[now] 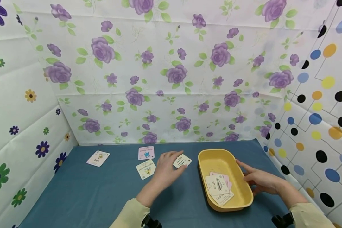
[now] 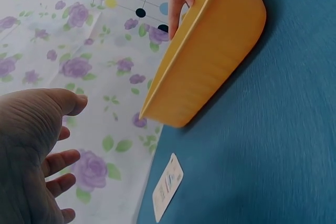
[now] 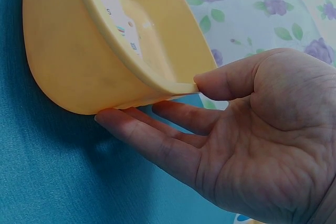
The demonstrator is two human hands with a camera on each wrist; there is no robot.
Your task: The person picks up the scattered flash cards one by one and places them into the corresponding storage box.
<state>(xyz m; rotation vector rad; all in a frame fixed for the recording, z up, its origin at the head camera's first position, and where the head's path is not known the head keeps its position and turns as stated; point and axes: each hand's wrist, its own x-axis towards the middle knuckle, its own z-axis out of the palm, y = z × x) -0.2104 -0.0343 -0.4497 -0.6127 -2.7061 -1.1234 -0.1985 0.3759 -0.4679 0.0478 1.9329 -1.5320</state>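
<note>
left hand (image 1: pixel 166 169): fingers parted, gripping nothing; i see it hovers over the yacht card (image 1: pixel 181 161), which lies flat on the blue cloth (image 1: pixel 108 193).
right hand (image 1: pixel 261 180): pinches the yellow basin (image 1: pixel 220 164), thumb at the rim, fingers on the outer wall, probably to steady it.
yellow basin: just beside the yacht card, perhaps for a short reach; i can't tell whether its base sits fully flat.
ship card (image 1: pixel 216 186): atop a loose pile (image 1: pixel 224 199) inside.
bee card (image 1: pixel 98 158): well apart, far left.
</note>
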